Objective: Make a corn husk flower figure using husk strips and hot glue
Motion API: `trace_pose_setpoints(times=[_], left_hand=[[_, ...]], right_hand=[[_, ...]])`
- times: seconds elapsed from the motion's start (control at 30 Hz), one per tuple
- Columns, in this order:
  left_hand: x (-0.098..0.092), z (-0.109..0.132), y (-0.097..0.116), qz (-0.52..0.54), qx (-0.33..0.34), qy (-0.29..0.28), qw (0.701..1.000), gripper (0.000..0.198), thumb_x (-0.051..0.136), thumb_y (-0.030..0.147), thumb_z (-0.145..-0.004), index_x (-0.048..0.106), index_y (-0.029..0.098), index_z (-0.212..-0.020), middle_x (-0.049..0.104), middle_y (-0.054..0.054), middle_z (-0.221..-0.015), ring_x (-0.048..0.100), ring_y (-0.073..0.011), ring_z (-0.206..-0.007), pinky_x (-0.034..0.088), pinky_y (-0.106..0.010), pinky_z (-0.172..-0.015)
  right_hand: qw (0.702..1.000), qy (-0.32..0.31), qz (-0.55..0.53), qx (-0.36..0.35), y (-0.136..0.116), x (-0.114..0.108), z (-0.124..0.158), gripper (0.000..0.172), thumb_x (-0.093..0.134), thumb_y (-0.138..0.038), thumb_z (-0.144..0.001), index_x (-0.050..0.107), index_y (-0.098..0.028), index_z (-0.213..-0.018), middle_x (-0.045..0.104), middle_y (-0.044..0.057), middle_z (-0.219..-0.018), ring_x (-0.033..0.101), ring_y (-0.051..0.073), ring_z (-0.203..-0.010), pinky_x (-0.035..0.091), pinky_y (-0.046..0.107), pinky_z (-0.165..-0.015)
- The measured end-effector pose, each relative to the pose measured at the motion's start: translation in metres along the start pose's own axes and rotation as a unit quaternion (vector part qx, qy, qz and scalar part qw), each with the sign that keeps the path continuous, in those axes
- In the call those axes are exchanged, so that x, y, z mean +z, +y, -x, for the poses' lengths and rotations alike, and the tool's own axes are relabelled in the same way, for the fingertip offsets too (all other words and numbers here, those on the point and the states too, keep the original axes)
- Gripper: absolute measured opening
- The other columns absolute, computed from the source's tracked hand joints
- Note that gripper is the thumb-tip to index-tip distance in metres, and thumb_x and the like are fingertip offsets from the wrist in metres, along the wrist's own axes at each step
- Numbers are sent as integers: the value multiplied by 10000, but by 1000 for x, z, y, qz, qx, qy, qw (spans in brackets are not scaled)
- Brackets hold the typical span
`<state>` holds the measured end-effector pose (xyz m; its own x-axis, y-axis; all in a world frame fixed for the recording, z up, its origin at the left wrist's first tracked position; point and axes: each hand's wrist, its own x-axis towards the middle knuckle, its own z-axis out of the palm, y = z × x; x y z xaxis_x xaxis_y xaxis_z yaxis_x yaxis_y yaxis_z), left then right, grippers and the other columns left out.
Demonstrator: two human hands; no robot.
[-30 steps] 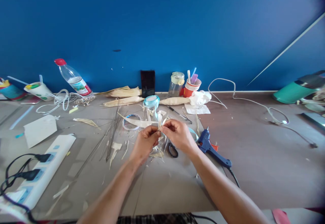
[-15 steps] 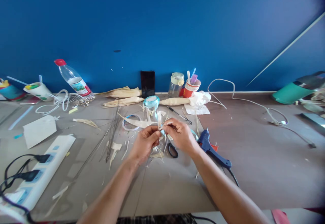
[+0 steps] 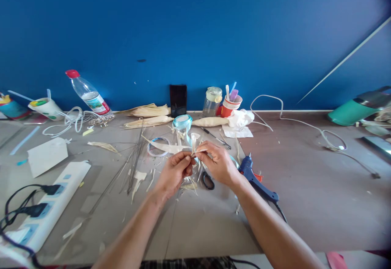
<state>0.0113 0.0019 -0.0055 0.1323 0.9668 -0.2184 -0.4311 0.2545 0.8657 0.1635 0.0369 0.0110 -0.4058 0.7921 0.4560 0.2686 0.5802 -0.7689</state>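
Observation:
Fingertips of my left hand [image 3: 177, 170] and my right hand [image 3: 215, 161] meet over the middle of the table. Between them is a small bundle of pale corn husk strips [image 3: 193, 142], standing upright above the fingers. My left hand pinches the bundle low down; my right thumb and forefinger pinch a husk strip at its side. The fingers hide the bundle's lower part. Scissors with a black handle [image 3: 208, 180] lie just below my right hand. Behind the hands is a roll of light blue ribbon [image 3: 182, 121]. A long curved husk piece [image 3: 166, 147] lies left of the fingers.
A blue glue gun [image 3: 256, 181] lies by my right forearm. Thin wires [image 3: 134, 161] and husk scraps lie to the left, near a white power strip [image 3: 59, 204]. At the wall stand a phone [image 3: 178, 100], a jar [image 3: 211, 102], red paper cups [image 3: 231, 107] and a tilted bottle [image 3: 91, 96].
The bundle has turned slightly between my fingers, and my right fingertips have shifted a little against it. Both arms stay in nearly the same place.

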Motion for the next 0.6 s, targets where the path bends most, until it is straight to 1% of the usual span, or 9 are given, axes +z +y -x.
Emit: trace_pose_setpoints(times=[0.1, 0.27, 0.33, 0.47, 0.6], left_hand=[[0, 0, -1, -13, 10, -5, 1000, 235, 706, 329, -679, 632, 127, -774, 565, 1, -672, 407, -37, -475, 296, -206, -485], [1, -2, -2, -22, 27, 6, 999, 252, 736, 326, -645, 625, 129, -754, 473, 52, -537, 366, -35, -442, 266, -202, -464], [1, -2, -3, -28, 30, 11, 999, 252, 739, 323, -640, 624, 129, -752, 464, 59, -515, 361, -37, -435, 272, -202, -463], [1, -3, -4, -42, 33, 20, 998, 246, 734, 321, -646, 620, 128, -747, 467, 59, -518, 364, -36, -433, 281, -202, -462], [0, -4, -5, -53, 45, 25, 997, 233, 702, 339, -686, 610, 131, -735, 497, 43, -576, 368, -30, -440, 274, -200, -458]], right_hand=[[1000, 3, 9, -9, 1, 1, 0, 136, 497, -128, -840, 595, -202, -783, 610, 21, -767, 573, 142, -729, 453, 267, -693], [999, 21, 29, -7, 3, 5, 1, 127, 508, -117, -832, 579, -196, -763, 602, 24, -755, 568, 139, -711, 448, 262, -673], [999, 24, 30, -6, 3, 6, 1, 122, 513, -117, -831, 579, -193, -761, 600, 23, -754, 568, 136, -703, 448, 258, -671], [999, 28, 24, -4, 5, 9, 2, 113, 512, -135, -836, 584, -194, -772, 602, 24, -771, 577, 135, -712, 453, 255, -680], [999, 27, 22, 5, 6, 11, 2, 114, 504, -154, -843, 586, -197, -778, 605, 23, -775, 577, 137, -724, 449, 253, -688]])
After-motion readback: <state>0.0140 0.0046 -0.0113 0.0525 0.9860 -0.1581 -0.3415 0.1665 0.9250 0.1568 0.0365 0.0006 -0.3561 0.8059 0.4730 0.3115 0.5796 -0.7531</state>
